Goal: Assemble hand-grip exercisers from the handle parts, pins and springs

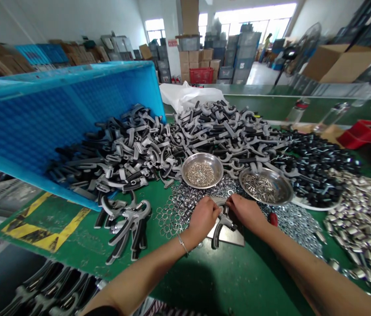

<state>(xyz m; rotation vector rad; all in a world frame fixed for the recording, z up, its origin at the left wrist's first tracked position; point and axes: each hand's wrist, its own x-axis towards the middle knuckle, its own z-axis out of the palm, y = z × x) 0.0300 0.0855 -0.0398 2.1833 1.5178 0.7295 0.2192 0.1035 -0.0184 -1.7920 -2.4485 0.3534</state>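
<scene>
My left hand [204, 216] is closed around a grey-and-black curved handle piece [217, 235], which it holds over a flat metal plate [234, 237] on the green bench. My right hand [245, 211] has its fingers pinched together at the other side of the same piece. What sits between those fingertips is too small to make out. Just behind the hands lie loose metal rings [168, 217] and small shiny fittings. Left of my left hand rests a little stack of joined grey-and-black handle tools [129, 224].
A tipped blue crate [73, 98] spills handle pieces into a large heap [218, 127]. Two steel bowls stand ahead: one bowl [218, 169] with tiny brass-coloured parts, another bowl [286, 188] with pins. Black-headed bolts [317, 162] and silver cylinders [366, 219] are piled right.
</scene>
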